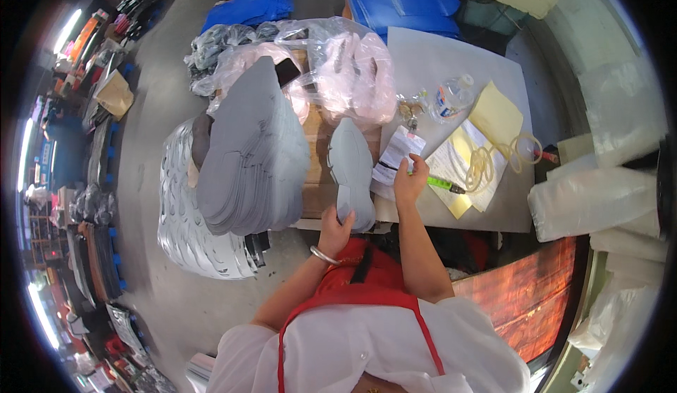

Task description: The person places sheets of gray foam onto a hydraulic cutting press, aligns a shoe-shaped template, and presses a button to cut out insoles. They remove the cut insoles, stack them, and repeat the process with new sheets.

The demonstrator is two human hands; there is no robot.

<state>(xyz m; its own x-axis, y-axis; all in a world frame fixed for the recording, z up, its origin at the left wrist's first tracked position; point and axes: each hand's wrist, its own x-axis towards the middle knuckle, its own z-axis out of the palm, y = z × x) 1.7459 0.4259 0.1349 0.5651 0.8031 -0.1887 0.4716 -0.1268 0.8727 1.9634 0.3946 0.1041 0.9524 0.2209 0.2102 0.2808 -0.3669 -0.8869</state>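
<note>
My left hand (335, 231), a silver bangle on its wrist, grips the near end of grey sole-shaped pieces (350, 156) lying on brown cardboard, thumb on top. Beside them, my right hand (411, 181) has its fingers closed around a slim green pen-like tool (443, 183) with a dark end. A white slip of paper (403, 146) lies just beyond that hand. To the left of the sole pieces rises a tall fanned stack of grey sheets (257, 153) in the same sole shape.
Clear bags of pale pink pieces (352, 68) and a dark phone (287, 72) lie at the back. On the right are a plastic bottle (451, 98), yellow papers (496, 114) and a coiled pale tube (481, 171). Silvery cut-out sheets (201, 216) stand at the left.
</note>
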